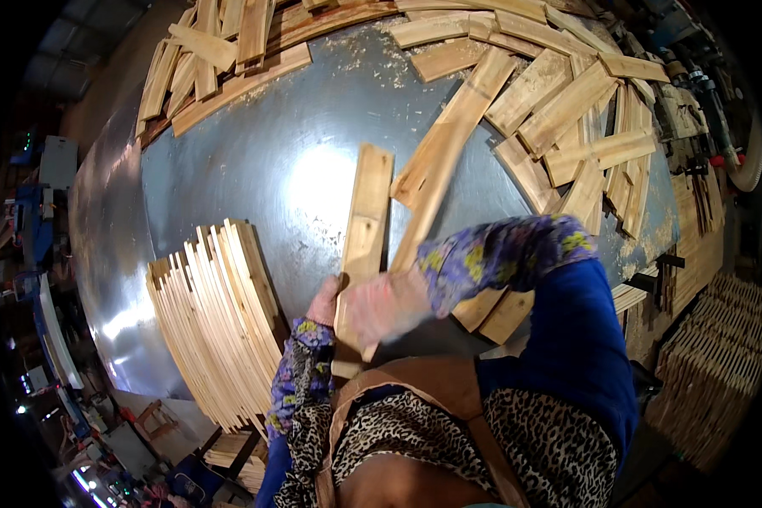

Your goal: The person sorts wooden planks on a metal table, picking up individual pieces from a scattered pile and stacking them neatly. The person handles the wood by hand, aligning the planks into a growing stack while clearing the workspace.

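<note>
In front of me a pale wooden board [366,207] lies lengthwise, its far end on the metal tabletop. My left hand [323,300] is closed at the board's left edge near its close end. Smeared by motion, my right hand [389,305] is over the near part of the same board; its fingers cannot be made out. Both hands look covered in pinkish gloves. Just right of this board, a longer board [457,127] slants away, its near part partly hidden by my right hand and sleeve.
A neat row of boards on edge [216,326] stands left of me on the metal table [254,169]. Loose boards [567,110] are heaped at the far right, and another pile [220,51] is at the far left. Stacked slats [711,364] stand at the right.
</note>
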Motion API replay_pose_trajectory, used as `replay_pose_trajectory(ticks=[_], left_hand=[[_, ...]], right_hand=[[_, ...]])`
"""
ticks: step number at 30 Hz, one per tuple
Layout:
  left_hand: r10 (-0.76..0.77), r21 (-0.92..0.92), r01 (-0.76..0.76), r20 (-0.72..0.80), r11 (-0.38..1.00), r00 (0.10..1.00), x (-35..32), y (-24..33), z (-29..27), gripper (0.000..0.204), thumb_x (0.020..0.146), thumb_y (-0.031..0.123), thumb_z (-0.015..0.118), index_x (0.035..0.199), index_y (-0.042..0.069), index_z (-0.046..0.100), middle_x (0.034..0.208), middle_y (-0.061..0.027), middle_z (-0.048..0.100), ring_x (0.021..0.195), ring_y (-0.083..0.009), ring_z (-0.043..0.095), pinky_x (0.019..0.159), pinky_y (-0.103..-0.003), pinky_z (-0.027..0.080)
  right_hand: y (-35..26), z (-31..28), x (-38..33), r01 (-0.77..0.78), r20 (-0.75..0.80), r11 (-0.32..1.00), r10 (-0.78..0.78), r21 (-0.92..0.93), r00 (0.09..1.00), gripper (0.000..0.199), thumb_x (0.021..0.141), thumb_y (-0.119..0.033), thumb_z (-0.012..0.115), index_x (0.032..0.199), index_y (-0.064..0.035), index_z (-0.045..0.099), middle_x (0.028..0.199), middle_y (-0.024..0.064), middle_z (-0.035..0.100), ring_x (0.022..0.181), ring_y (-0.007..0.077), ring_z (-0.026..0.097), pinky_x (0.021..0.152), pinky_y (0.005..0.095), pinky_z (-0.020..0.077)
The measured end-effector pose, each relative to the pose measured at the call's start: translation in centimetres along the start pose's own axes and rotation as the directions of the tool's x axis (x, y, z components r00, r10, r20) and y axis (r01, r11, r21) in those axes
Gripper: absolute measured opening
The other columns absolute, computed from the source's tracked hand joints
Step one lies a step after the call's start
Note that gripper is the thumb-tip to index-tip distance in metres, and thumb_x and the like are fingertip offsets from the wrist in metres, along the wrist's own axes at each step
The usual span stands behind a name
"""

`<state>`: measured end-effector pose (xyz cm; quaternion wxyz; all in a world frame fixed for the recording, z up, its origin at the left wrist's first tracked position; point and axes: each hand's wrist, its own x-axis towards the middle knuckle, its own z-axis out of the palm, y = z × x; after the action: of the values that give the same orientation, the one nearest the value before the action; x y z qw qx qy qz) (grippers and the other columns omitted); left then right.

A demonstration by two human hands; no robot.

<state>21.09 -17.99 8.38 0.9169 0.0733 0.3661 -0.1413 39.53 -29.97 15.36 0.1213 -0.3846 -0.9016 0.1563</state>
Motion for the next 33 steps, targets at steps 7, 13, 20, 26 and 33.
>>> replay_pose_trajectory(ticks=[7, 13, 20, 26, 33], left_hand=[[0.134, 0.608, -0.07, -0.06, 0.791, 0.989, 1.4, 0.0, -2.8, 0.071, 0.093, 0.032, 0.082, 0.153, 0.001, 0.06, 0.135, -0.0171, 0.075, 0.123, -0.0295, 0.073, 0.109, -0.045, 0.058], [0.37, 0.801, -0.119, -0.135, 0.587, 0.919, 0.1, -1.8, -3.3, 0.065, 0.088, 0.024, 0.084, 0.145, -0.001, 0.066, 0.128, -0.0136, 0.076, 0.109, -0.0235, 0.073, 0.1, -0.04, 0.059], [0.925, 0.523, 0.831, -0.189, -0.188, 0.329, -11.0, -6.1, -3.8, 0.067, 0.082, 0.034, 0.094, 0.139, 0.007, 0.07, 0.148, -0.0155, 0.053, 0.145, -0.0344, 0.044, 0.124, -0.051, 0.04], [0.967, 0.645, 0.721, 0.142, -0.252, 0.211, -15.1, -8.5, -9.7, 0.07, 0.086, 0.03, 0.086, 0.144, 0.005, 0.054, 0.137, -0.0206, 0.056, 0.13, -0.0378, 0.056, 0.119, -0.056, 0.045], [0.691, 0.915, -0.177, -0.137, 0.363, 0.71, -9.4, -8.5, -2.8, 0.081, 0.096, 0.04, 0.075, 0.154, -0.01, 0.052, 0.136, -0.0262, 0.071, 0.129, -0.0352, 0.065, 0.113, -0.044, 0.05]], right_hand=[[10.0, 1.3, -6.7, -0.682, -0.722, 0.668, 0.625, 0.299, 0.296, 0.044, 0.091, -0.038, 0.075, 0.12, -0.0052, 0.077, 0.114, 0.0161, 0.075, 0.111, 0.0357, 0.07, 0.094, 0.0475, 0.0573], [18.1, 1.4, -12.7, -0.745, -0.158, -0.49, 0.778, 0.452, -0.608, 0.11, 0.084, -0.06, 0.084, 0.167, -0.0064, 0.037, 0.168, 0.0206, 0.042, 0.153, 0.042, 0.046, 0.122, 0.0496, 0.0459], [16.0, 4.7, -11.5, -0.461, -0.069, -0.213, 0.85, 0.862, -0.522, 0.085, 0.087, -0.032, 0.079, 0.158, -0.0059, 0.04, 0.15, 0.0205, 0.054, 0.135, 0.0396, 0.061, 0.116, 0.0473, 0.0513], [5.6, 5.4, -5.6, 0.677, 0.103, -0.133, 0.991, 0.724, 0.085, 0.075, 0.088, -0.015, 0.052, 0.161, 0.0005, 0.048, 0.134, 0.0249, 0.066, 0.119, 0.0406, 0.07, 0.11, 0.0524, 0.0598], [-0.2, 13.0, 2.0, 0.689, -0.011, -0.205, 0.955, 0.695, 0.295, 0.071, 0.086, -0.011, 0.052, 0.155, 0.0042, 0.055, 0.141, 0.0225, 0.067, 0.13, 0.0372, 0.066, 0.121, 0.0482, 0.0516]])
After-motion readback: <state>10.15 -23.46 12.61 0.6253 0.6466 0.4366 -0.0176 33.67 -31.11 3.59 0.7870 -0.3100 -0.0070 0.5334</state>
